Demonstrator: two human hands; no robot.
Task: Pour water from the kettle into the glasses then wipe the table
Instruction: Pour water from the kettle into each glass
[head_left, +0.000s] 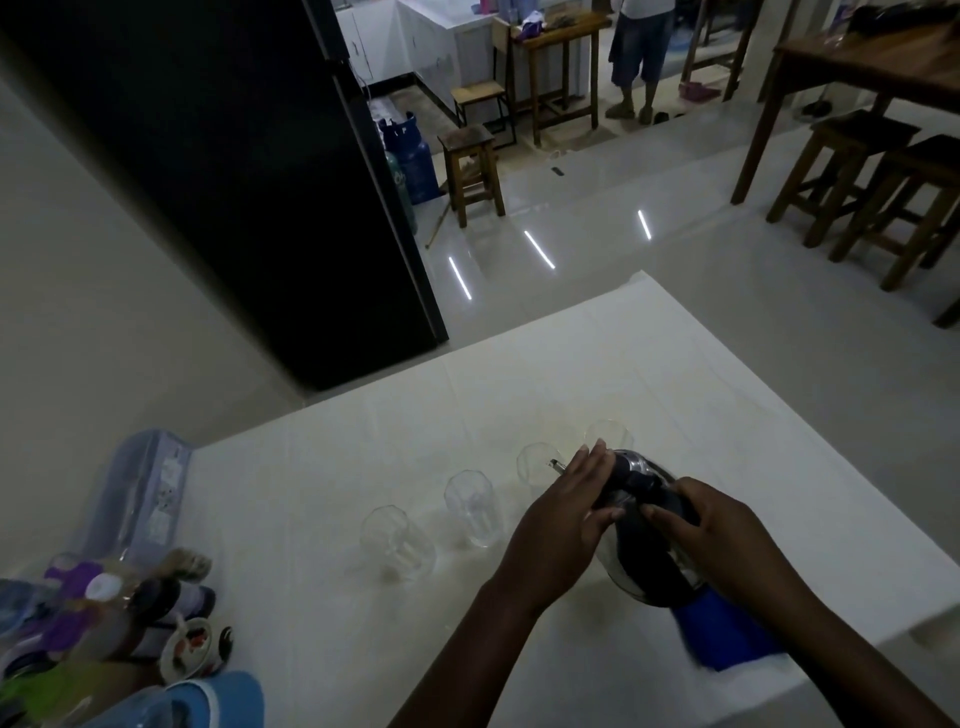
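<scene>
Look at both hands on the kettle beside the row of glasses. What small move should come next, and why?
Probably tip the kettle a little further toward the glass at the far end of the row. The right hand grips its handle, the left hand steadies the lid, the spout points that way, and the glasses look empty. The blue cloth waits for wiping afterwards.

Steel-and-black kettle (644, 530) tilted on white table (311, 493); four clear glasses (472, 506) in diagonal row beside it.
</scene>
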